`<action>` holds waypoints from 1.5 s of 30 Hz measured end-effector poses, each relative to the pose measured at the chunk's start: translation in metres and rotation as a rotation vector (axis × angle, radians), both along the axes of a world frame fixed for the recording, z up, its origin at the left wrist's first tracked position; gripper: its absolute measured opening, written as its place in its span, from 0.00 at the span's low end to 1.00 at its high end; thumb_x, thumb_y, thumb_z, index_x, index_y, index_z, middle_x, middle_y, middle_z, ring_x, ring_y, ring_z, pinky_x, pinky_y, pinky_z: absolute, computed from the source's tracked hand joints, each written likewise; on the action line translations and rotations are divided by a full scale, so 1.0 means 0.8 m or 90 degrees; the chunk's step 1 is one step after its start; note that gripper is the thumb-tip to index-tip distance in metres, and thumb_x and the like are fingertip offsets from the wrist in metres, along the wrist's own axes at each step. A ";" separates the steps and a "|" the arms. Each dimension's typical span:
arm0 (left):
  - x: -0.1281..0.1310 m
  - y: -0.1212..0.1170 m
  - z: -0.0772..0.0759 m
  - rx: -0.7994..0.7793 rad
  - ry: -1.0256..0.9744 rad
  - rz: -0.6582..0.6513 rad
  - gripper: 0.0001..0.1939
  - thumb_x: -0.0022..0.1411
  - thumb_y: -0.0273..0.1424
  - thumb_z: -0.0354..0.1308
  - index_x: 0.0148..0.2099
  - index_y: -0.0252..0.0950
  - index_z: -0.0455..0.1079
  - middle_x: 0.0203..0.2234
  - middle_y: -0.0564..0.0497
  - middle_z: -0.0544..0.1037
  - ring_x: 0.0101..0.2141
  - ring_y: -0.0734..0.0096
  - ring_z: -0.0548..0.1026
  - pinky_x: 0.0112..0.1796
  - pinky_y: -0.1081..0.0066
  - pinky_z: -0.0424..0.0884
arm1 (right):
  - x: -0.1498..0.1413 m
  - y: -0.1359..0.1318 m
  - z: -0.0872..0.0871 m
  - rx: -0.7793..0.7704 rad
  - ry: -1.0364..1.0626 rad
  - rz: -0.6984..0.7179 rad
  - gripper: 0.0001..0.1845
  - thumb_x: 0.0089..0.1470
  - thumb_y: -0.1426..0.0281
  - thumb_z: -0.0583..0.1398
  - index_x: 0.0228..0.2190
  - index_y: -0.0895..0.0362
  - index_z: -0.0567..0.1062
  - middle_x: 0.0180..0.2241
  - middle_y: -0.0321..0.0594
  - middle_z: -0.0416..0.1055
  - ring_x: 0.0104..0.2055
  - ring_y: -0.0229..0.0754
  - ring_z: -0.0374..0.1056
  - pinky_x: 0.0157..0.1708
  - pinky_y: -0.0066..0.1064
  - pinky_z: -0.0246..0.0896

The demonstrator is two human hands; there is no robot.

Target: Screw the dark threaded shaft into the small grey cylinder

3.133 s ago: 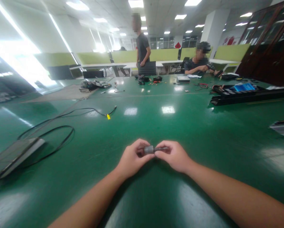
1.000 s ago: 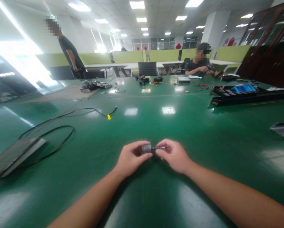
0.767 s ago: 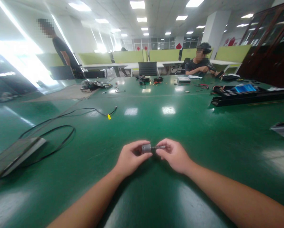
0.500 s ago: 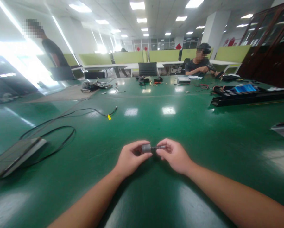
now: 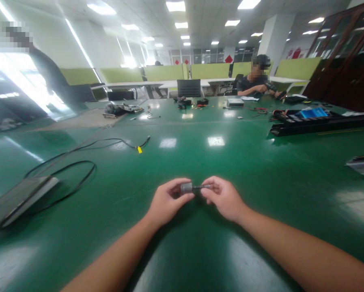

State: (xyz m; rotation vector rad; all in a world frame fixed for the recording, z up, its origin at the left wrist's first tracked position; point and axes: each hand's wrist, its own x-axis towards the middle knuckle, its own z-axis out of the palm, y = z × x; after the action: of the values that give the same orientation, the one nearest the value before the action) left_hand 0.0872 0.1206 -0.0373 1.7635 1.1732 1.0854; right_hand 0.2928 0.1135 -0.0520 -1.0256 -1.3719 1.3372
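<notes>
Just above the green table [image 5: 182, 158], both hands meet over a small part. My left hand [image 5: 167, 202] pinches a short grey cylinder [image 5: 186, 187] between thumb and fingers. A thin dark rod [image 5: 201, 187] sticks out of the cylinder's right end, and my right hand [image 5: 222, 197] is closed on the rod's far end. Both forearms rest low over the near edge of the table.
A flat grey device [image 5: 19, 198] with a looping black cable [image 5: 78, 166] lies at the left. A long black tray [image 5: 318, 121] with parts sits at the right. A person sits at the far right end; another person stands at the far left. Clutter lies mid-table at the back.
The cylinder and rod have been drawn slightly further apart, more rod showing between my hands. The standing person walked from the centre back to the far left.
</notes>
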 end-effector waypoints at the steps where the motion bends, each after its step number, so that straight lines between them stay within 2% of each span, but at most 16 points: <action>1: 0.000 0.000 0.000 -0.003 -0.004 0.000 0.21 0.51 0.36 0.70 0.46 0.34 0.75 0.39 0.46 0.81 0.38 0.62 0.80 0.42 0.67 0.77 | 0.000 0.000 0.000 -0.002 0.000 -0.001 0.11 0.50 0.66 0.63 0.35 0.59 0.72 0.25 0.34 0.71 0.23 0.35 0.66 0.25 0.27 0.63; 11: 0.000 0.000 0.000 -0.009 0.000 0.002 0.21 0.53 0.37 0.68 0.47 0.33 0.74 0.40 0.44 0.80 0.38 0.61 0.79 0.42 0.65 0.77 | 0.002 0.000 0.001 -0.014 0.004 -0.004 0.11 0.51 0.65 0.64 0.35 0.59 0.72 0.25 0.34 0.71 0.23 0.35 0.66 0.25 0.27 0.63; 21: 0.002 -0.001 0.005 -0.042 -0.019 0.010 0.21 0.53 0.37 0.69 0.47 0.33 0.74 0.38 0.45 0.80 0.37 0.63 0.79 0.40 0.68 0.76 | 0.001 0.001 -0.002 -0.008 0.008 -0.015 0.11 0.52 0.65 0.63 0.35 0.59 0.72 0.25 0.34 0.70 0.23 0.35 0.65 0.24 0.26 0.62; 29: 0.002 -0.002 0.007 -0.061 -0.033 0.009 0.23 0.53 0.37 0.69 0.48 0.32 0.73 0.37 0.44 0.80 0.34 0.63 0.79 0.32 0.71 0.76 | 0.002 0.001 0.000 -0.014 0.000 -0.025 0.10 0.52 0.65 0.63 0.34 0.58 0.72 0.25 0.34 0.70 0.22 0.35 0.66 0.24 0.26 0.61; 36: -0.001 0.000 0.002 -0.059 -0.040 0.004 0.23 0.53 0.37 0.69 0.49 0.33 0.73 0.38 0.44 0.80 0.34 0.63 0.79 0.33 0.71 0.77 | 0.003 0.003 -0.004 -0.007 -0.002 -0.031 0.10 0.53 0.65 0.62 0.35 0.58 0.72 0.25 0.33 0.70 0.22 0.35 0.66 0.23 0.26 0.61; 45: -0.001 -0.001 0.006 -0.058 -0.047 0.001 0.23 0.53 0.37 0.69 0.49 0.33 0.72 0.36 0.45 0.80 0.31 0.66 0.79 0.31 0.72 0.76 | 0.005 0.002 -0.001 -0.006 0.008 -0.039 0.10 0.52 0.65 0.63 0.34 0.58 0.72 0.24 0.33 0.70 0.21 0.35 0.66 0.23 0.27 0.61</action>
State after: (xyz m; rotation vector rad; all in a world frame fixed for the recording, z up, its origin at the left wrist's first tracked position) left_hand 0.0867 0.1198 -0.0328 1.6389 1.1603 1.0718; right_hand 0.2965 0.1150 -0.0527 -1.0557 -1.3164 1.3031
